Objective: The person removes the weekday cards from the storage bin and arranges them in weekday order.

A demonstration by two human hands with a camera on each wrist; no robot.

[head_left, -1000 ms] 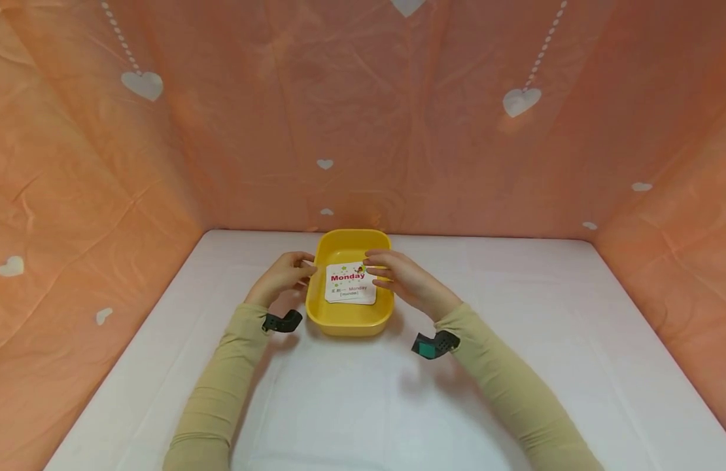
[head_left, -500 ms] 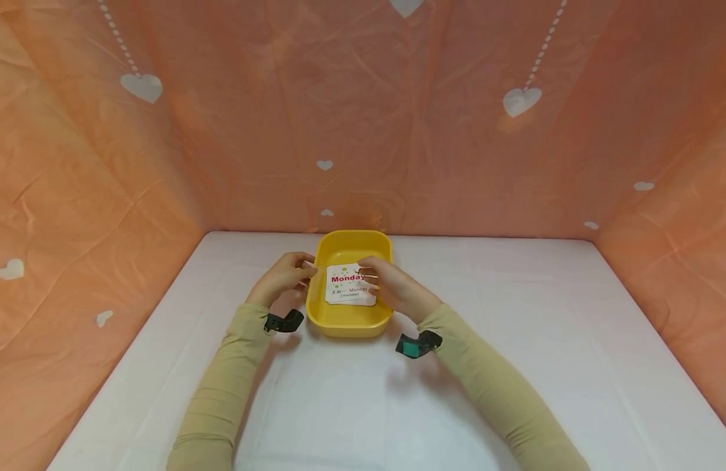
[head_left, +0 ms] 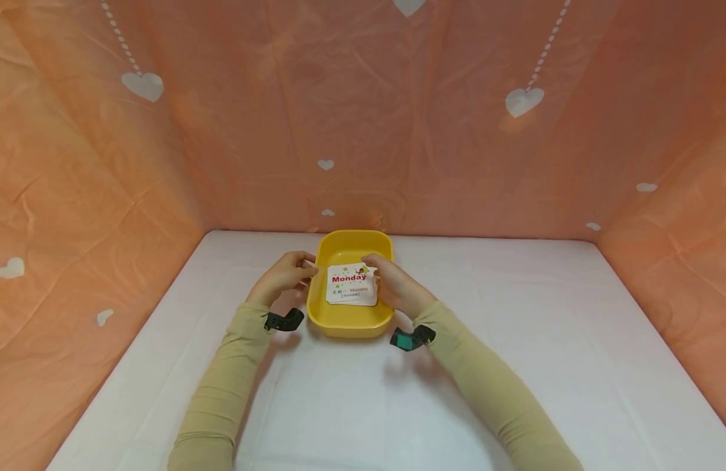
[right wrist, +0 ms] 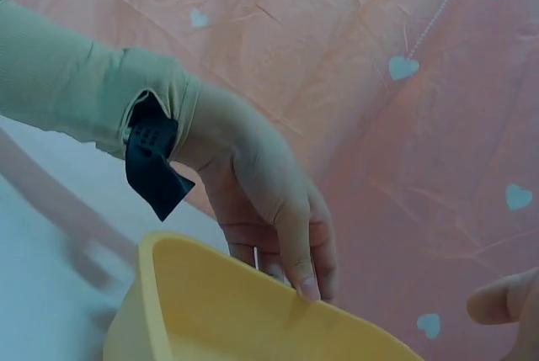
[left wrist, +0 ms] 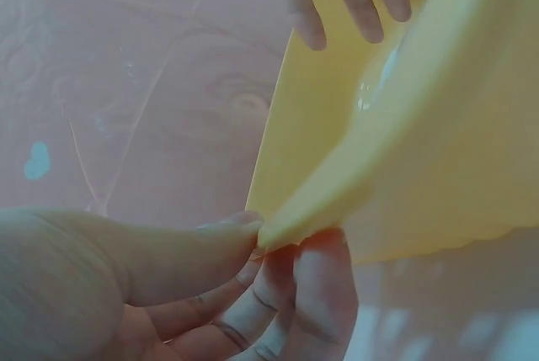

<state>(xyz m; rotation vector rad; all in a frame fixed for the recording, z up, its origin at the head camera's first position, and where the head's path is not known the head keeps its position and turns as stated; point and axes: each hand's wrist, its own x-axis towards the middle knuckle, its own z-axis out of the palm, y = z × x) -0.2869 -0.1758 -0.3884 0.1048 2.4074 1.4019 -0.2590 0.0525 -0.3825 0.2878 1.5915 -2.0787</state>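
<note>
Left hand (head_left: 280, 280)'s pinching the oblong yellow plastic tray (head_left: 348, 318), right hand (head_left: 401, 286) (can't tell grip) probably collecting squarish white paper cards (head_left: 350, 285) inside, needing lifting next.

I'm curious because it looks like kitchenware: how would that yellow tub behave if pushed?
The tub shows no obvious bend where the left hand pinches it, so it's probably stiff. It looks thin-walled and plastic, suggesting it's light for its size. Low and wide, it would likely slide rather than tip.
</note>
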